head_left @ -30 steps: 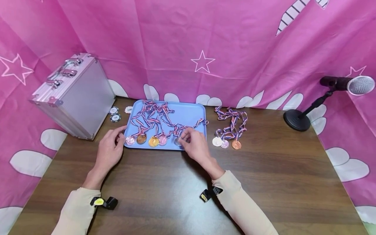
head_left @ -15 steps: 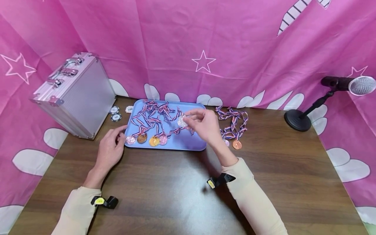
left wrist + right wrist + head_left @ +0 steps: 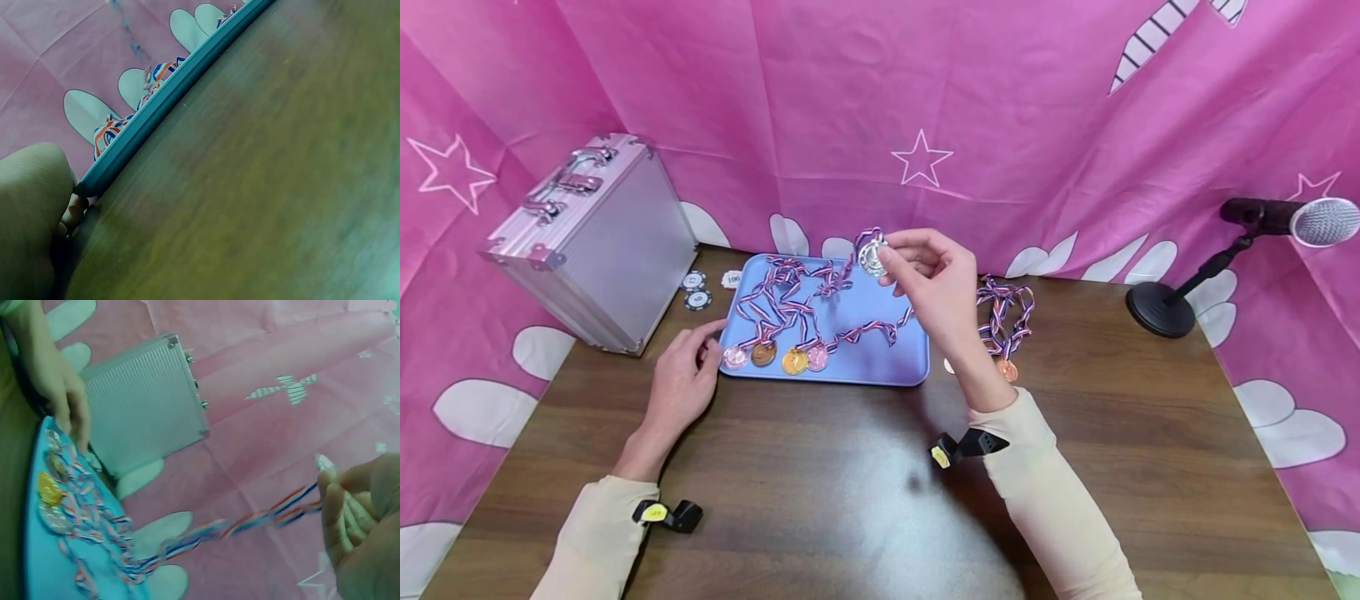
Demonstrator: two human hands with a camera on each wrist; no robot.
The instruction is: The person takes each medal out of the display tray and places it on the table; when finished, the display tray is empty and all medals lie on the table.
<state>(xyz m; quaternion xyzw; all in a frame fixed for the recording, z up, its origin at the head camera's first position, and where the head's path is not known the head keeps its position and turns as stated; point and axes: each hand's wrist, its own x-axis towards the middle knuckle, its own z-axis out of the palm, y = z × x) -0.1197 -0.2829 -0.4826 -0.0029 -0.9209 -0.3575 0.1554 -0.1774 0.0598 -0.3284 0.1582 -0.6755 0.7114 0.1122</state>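
Observation:
My right hand (image 3: pixel 942 283) pinches a silver medal (image 3: pixel 872 258) by its edge, raised above the blue tray (image 3: pixel 880 367). From the medal a red, white and blue ribbon (image 3: pixel 250 523) runs down towards the tangle on the tray, as the right wrist view shows. My left hand (image 3: pixel 682 377) rests against the tray's left edge with its fingers loosely bent. Along the tray's front lie a pinkish-silver medal (image 3: pixel 735 357), a bronze medal (image 3: pixel 763 353), a gold medal (image 3: pixel 794 361) and another pinkish-silver medal (image 3: pixel 817 358). Their ribbons (image 3: pixel 775 308) are tangled behind them.
Right of the tray lie more ribbons (image 3: pixel 1011 312) with a bronze medal (image 3: pixel 1007 370), partly behind my right hand. A silver case (image 3: pixel 617 250) and poker chips (image 3: pixel 697 299) are at the left. A microphone on a stand (image 3: pixel 1159 308) is at the far right, before a pink curtain (image 3: pixel 1037 150).
My right hand has lifted the silver medal from the tray's front right, up and back, with part of its ribbon rising. My left hand has stayed at the tray's edge.

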